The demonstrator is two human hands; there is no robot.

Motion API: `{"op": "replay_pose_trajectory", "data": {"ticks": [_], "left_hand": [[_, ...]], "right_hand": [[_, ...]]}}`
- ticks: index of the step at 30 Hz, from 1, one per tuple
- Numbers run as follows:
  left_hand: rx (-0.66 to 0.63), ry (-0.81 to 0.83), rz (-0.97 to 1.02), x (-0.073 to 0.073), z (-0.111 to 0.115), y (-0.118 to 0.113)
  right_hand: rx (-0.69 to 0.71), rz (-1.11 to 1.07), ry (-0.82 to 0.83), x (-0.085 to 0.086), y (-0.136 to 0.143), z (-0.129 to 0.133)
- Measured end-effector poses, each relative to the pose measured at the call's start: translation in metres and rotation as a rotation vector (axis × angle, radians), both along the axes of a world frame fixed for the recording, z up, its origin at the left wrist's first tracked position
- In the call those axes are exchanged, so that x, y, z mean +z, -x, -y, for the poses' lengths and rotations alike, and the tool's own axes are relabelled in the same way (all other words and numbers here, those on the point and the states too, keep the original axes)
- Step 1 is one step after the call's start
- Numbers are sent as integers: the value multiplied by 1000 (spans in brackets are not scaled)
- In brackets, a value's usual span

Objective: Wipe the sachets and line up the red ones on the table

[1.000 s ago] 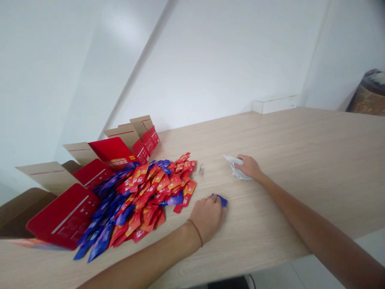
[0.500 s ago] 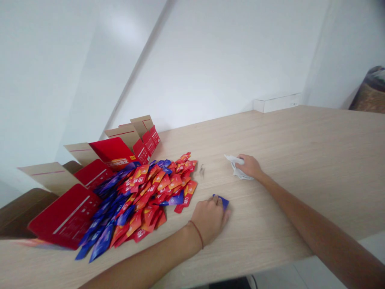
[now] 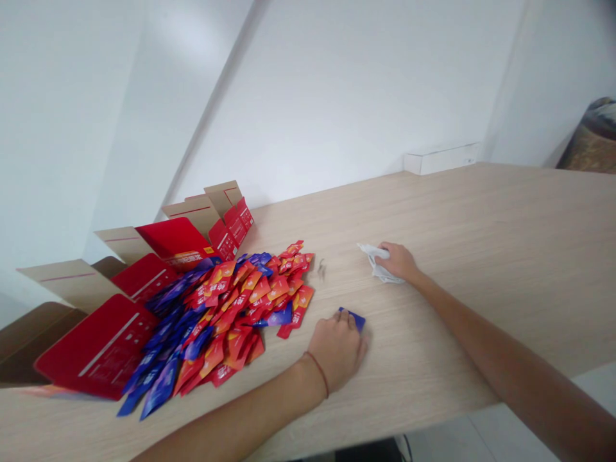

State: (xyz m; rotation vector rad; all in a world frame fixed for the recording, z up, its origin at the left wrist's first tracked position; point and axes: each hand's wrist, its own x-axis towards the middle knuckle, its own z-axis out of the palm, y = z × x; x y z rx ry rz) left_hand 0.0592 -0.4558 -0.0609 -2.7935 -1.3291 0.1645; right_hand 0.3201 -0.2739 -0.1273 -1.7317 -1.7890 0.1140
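Observation:
My left hand (image 3: 338,348) lies palm down on the wooden table (image 3: 462,256), its fingertips covering a blue sachet (image 3: 355,317) that peeks out beyond them. A thin red band circles that wrist. Farther back, my right hand (image 3: 397,262) rests closed on a crumpled white wrapper (image 3: 378,264). A heap of red, orange and blue sachets (image 3: 231,311) spreads over the table just left of my left hand.
An opened red cardboard box (image 3: 144,276) with brown flaps lies on its side at the left, sachets spilling from it. A small dark scrap (image 3: 321,269) lies between the heap and my right hand. A long white box (image 3: 441,158) sits by the far wall.
My left hand has slid slightly right and toward me with the blue sachet under its fingers. My right hand has stayed on the white wrapper. The view has shifted a little.

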Motion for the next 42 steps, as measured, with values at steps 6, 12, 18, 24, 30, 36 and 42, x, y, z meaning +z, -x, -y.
{"op": "replay_pose_trajectory", "data": {"ticks": [6, 12, 18, 24, 30, 36, 42], "left_hand": [[-25, 23, 16, 11, -7, 5], [-63, 35, 58, 42, -21, 13], [-81, 21, 52, 41, -16, 7], [-54, 34, 14, 20, -14, 4], [-59, 30, 35, 16, -12, 6], [-75, 17, 60, 7, -7, 6], [-108, -22, 32, 1, -9, 0]], "right_hand": [[4, 4, 9, 0, 0, 0], [3, 3, 18, 1, 0, 0], [-5, -8, 17, 2, 2, 2], [-5, -6, 12, 2, 3, 2], [-3, 7, 20, 2, 2, 1], [-9, 10, 30, 2, 2, 2], [-27, 19, 34, 2, 4, 2]]}}
